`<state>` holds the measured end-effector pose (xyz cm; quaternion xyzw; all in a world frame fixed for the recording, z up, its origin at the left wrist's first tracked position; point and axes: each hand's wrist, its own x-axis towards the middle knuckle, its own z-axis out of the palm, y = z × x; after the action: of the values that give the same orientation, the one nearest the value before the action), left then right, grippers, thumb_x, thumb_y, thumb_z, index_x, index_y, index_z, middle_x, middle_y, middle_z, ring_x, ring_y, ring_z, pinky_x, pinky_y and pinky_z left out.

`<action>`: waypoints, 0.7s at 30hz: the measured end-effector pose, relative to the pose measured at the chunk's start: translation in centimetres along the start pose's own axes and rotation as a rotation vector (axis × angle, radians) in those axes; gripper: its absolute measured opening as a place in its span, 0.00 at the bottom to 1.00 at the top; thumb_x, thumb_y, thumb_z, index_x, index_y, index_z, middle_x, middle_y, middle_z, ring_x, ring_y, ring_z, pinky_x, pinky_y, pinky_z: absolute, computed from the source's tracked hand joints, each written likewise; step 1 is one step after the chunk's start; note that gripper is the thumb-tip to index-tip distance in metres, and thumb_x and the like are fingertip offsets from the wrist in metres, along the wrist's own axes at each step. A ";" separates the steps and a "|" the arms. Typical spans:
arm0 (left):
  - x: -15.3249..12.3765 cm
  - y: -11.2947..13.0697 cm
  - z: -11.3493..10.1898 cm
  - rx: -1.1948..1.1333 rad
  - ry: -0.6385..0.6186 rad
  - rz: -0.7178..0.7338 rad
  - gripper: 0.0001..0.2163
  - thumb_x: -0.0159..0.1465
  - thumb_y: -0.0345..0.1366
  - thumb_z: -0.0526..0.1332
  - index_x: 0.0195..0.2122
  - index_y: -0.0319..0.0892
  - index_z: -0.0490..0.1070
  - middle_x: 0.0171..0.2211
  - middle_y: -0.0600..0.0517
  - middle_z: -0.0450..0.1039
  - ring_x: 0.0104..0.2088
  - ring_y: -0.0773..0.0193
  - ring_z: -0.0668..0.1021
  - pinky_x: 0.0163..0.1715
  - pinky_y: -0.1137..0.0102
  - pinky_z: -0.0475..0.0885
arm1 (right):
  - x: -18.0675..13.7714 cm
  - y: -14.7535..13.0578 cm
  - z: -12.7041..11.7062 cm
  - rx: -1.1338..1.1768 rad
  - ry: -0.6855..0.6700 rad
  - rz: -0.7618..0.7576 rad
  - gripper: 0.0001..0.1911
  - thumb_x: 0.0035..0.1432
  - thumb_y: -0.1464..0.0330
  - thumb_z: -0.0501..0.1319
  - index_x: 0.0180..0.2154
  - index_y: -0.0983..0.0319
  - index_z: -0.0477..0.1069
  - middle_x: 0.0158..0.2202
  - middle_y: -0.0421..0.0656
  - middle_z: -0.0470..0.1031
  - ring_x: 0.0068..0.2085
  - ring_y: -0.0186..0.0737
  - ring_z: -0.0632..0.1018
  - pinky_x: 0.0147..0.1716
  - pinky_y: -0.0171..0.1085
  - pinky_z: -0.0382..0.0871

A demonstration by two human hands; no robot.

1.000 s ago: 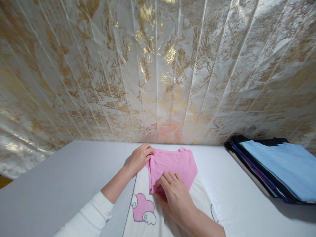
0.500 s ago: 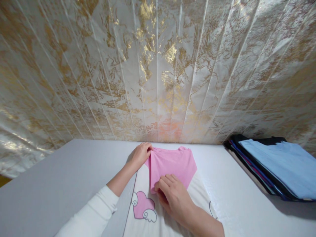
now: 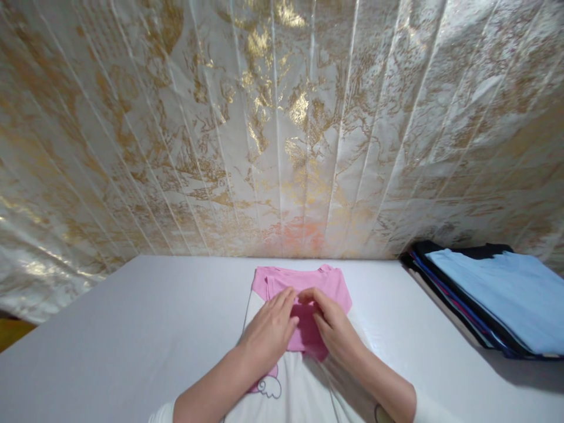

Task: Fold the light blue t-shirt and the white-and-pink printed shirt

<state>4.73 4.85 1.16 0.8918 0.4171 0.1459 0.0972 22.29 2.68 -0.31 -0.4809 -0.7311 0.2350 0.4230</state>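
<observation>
A white and pink shirt (image 3: 308,382) lies partly folded on the table in front of me, pink at its top end and white below. One pink sleeve is folded across the shirt's middle. My left hand (image 3: 272,326) rests on this pink fabric with fingers stretched out. Close beside it, my right hand (image 3: 332,323) is over the pink cloth, its fingers bent and the thumb apart from them. No cloth shows between its fingers. A printed heart with a small wing (image 3: 268,386) is partly covered by my left forearm.
A stack of folded clothes (image 3: 497,299), light blue on top with dark layers beneath, sits at the right of the white table (image 3: 132,329). Behind the table's far edge rises a wall covering (image 3: 282,129) with gold patterns and vertical seams.
My left hand has let go of the shirt's upper left edge and come down onto the pink fabric. My right hand has moved up and right, releasing the sleeve, which now lies flatter.
</observation>
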 end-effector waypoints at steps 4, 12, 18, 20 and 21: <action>-1.9 0.5 0.6 0.100 -0.175 -0.063 0.29 0.69 0.45 0.50 0.67 0.34 0.50 0.68 0.40 0.43 0.68 0.50 0.49 0.65 0.52 0.50 | 0.5 2.1 -0.9 -0.450 -0.117 0.019 0.23 0.64 0.65 0.53 0.59 0.61 0.63 0.62 0.52 0.64 0.63 0.49 0.63 0.59 0.51 0.55; -2.1 2.6 -1.7 0.196 -0.250 -0.242 0.33 0.67 0.47 0.51 0.66 0.27 0.49 0.67 0.36 0.40 0.67 0.46 0.47 0.65 0.51 0.48 | 0.8 0.9 -1.3 -0.715 -0.314 0.146 0.37 0.64 0.48 0.50 0.66 0.62 0.53 0.68 0.49 0.46 0.68 0.52 0.49 0.65 0.54 0.43; 0.7 2.2 -0.8 0.165 -0.173 -0.159 0.29 0.69 0.42 0.47 0.67 0.30 0.49 0.68 0.40 0.41 0.68 0.52 0.49 0.65 0.55 0.50 | 1.9 1.6 -1.4 -0.701 -0.328 0.077 0.27 0.68 0.56 0.47 0.65 0.57 0.56 0.68 0.44 0.49 0.68 0.46 0.51 0.64 0.49 0.48; 1.1 1.4 0.2 0.173 -0.136 -0.181 0.31 0.69 0.48 0.47 0.66 0.30 0.51 0.67 0.38 0.43 0.67 0.49 0.50 0.65 0.53 0.50 | 2.4 2.1 -1.3 -0.700 -0.334 0.058 0.28 0.68 0.55 0.47 0.65 0.57 0.55 0.68 0.43 0.49 0.68 0.46 0.51 0.64 0.48 0.47; 1.2 1.0 0.6 0.186 -0.117 -0.202 0.33 0.68 0.50 0.48 0.66 0.30 0.51 0.67 0.37 0.44 0.67 0.48 0.49 0.65 0.52 0.49 | 2.6 2.3 -1.2 -0.711 -0.334 0.068 0.28 0.68 0.55 0.48 0.65 0.57 0.55 0.68 0.44 0.49 0.68 0.47 0.51 0.65 0.48 0.47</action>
<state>6.40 5.09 1.14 0.8575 0.5099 0.0438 0.0528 24.00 5.94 -0.30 -0.5764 -0.8094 0.0559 0.0973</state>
